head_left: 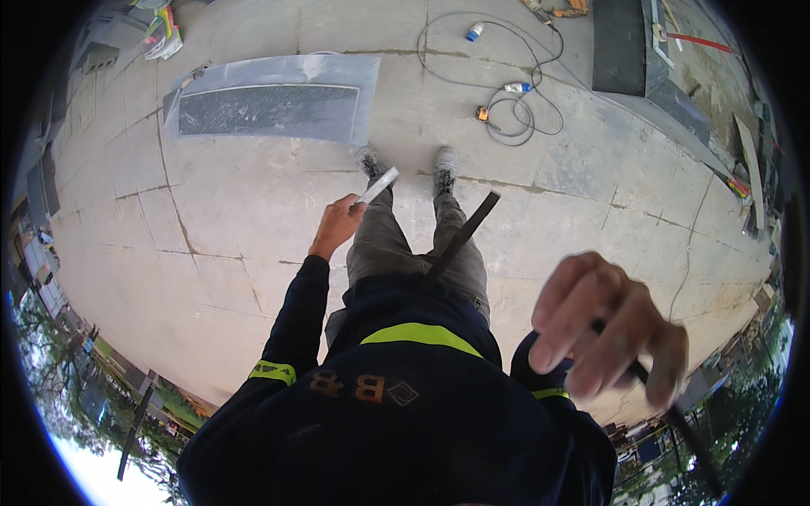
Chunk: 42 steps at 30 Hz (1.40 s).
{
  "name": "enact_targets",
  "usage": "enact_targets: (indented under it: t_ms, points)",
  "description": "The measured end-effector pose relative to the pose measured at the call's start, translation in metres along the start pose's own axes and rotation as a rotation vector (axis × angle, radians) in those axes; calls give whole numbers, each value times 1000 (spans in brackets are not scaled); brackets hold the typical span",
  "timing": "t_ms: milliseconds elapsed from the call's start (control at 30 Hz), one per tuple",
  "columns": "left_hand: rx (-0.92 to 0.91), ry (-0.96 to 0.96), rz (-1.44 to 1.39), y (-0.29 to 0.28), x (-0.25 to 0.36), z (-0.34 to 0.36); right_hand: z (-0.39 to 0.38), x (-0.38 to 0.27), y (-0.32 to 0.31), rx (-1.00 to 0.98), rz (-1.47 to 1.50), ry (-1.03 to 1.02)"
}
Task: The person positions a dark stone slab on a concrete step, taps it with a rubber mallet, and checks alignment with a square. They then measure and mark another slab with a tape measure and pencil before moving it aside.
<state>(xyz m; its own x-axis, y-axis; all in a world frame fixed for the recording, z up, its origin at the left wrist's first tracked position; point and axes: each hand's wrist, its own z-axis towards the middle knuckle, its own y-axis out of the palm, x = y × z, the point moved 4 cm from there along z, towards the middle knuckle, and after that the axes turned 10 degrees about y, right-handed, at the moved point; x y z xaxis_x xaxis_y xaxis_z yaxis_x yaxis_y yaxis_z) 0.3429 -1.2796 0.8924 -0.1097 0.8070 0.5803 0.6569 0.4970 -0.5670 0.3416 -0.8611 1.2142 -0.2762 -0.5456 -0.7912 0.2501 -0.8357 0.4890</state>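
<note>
My left hand (338,223) is closed around a flat, pale strip (377,186), which points up and to the right above my left leg. My right hand (603,329) is raised close at the right, slightly blurred, its fingers bent and partly apart. A thin dark strap (688,438) runs up from the lower right into that hand and shows in dark bits between the fingers. Where the fingers meet the strap is partly hidden. Another dark, flat strip (464,234) sticks up from my waist between my legs.
Ahead on the concrete floor (278,194) lies a dusty grey slab (270,110). A coiled cable (527,118) with blue-and-white connectors (516,88) lies ahead right. Farther right are a dark panel (618,51) and a red bar (700,42). A colourful bag (163,35) lies far left.
</note>
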Motion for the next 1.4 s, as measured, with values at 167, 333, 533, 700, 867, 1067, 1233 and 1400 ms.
enact_targets:
  t_ms: [167, 333, 533, 700, 867, 1067, 1233, 1400]
  points:
    - [-13, 66, -43, 56, 39, -2, -12, -40, -1, -12, -29, 149]
    - [17, 88, 6, 87, 62, -16, -22, -59, 17, -42, 147, 86]
    - [130, 39, -50, 109, 46, -41, -25, -73, 45, 117, 282, 93]
    - [221, 93, -71, 114, 37, -75, -9, -77, 63, -131, 318, 168]
    - [327, 22, -157, 118, 35, -83, 9, -81, 78, -6, 187, 386]
    - [240, 33, -132, 128, 26, -84, 6, -62, 91, -138, 338, 166]
    - [239, -32, -129, 136, 21, -84, 10, -55, 90, -187, 389, 157]
    - [303, 48, -164, 132, 39, -60, 26, -61, 64, -358, 612, -21]
